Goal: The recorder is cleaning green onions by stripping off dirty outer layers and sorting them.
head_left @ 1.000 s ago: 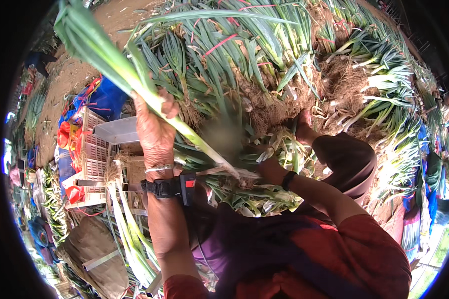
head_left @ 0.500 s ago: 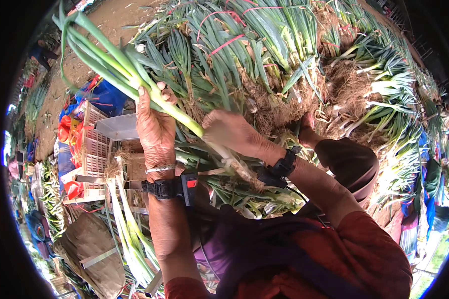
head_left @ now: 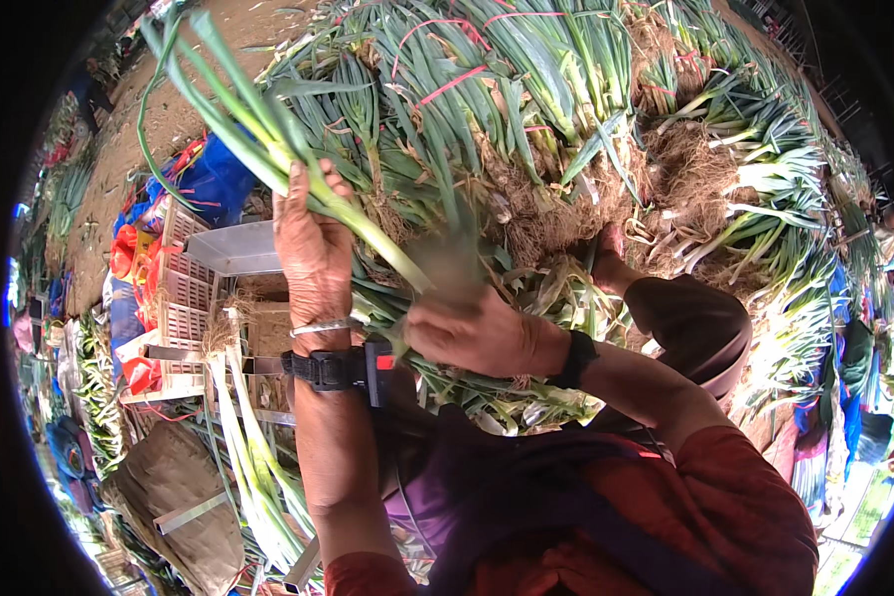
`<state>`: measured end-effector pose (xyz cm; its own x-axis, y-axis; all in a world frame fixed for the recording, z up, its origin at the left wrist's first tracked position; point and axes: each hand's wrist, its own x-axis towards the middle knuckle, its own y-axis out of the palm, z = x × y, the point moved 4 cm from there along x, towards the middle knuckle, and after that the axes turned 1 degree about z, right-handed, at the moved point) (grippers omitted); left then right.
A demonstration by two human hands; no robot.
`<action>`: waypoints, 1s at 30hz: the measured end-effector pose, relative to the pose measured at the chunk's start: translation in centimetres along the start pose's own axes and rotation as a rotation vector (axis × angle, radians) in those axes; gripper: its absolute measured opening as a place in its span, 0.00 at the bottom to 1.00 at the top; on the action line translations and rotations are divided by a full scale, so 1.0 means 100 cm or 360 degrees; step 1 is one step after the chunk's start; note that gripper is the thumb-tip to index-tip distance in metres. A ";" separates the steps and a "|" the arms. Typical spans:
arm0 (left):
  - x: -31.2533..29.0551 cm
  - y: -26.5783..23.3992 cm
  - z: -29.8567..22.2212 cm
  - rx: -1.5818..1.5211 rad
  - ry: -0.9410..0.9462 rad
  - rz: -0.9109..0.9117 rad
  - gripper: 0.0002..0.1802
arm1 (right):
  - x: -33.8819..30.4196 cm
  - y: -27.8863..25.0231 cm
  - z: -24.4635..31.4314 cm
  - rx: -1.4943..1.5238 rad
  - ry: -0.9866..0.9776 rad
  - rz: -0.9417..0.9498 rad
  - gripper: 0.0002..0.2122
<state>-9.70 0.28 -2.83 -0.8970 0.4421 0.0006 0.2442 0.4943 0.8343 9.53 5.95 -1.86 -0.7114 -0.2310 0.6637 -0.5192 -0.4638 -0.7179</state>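
Note:
My left hand (head_left: 313, 233) is closed round the upper shaft of a large green onion (head_left: 368, 233), held slantwise. Its green leaves (head_left: 233, 124) point up to the far left, and the pale shaft runs down to the right. At the shaft's lower end my right hand (head_left: 482, 333) is closed, with curled fingers. What those fingers grip is hidden, and a brownish blur lies just above them. The onion's root end does not show. Two trimmed-looking pale onions (head_left: 248, 447) with roots lie to the left of my left forearm.
Bundles of green onions (head_left: 526, 70) tied with pink-red strips fill the far side. More onions with bushy roots (head_left: 705, 164) lie at the right. A whitish plastic crate (head_left: 184, 318) and a grey metal tray (head_left: 233, 248) stand left. Loose leaves (head_left: 507, 397) lie below my hands.
My right hand has moved down and nearer to me along the shaft. The onion has shifted slightly right and down, its leaves swinging right; my left hand keeps its hold.

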 end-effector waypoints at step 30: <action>0.027 -0.021 -0.066 0.0850 0.0605 -0.0401 0.18 | -0.273 -0.012 -0.005 -0.0304 0.1285 0.1151 0.07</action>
<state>-15.04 -4.54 -0.95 -0.9929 0.0214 0.1171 0.0721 0.8905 0.4492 29.36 13.26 -19.19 -0.9414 0.2645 -0.2094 0.1299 -0.2884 -0.9487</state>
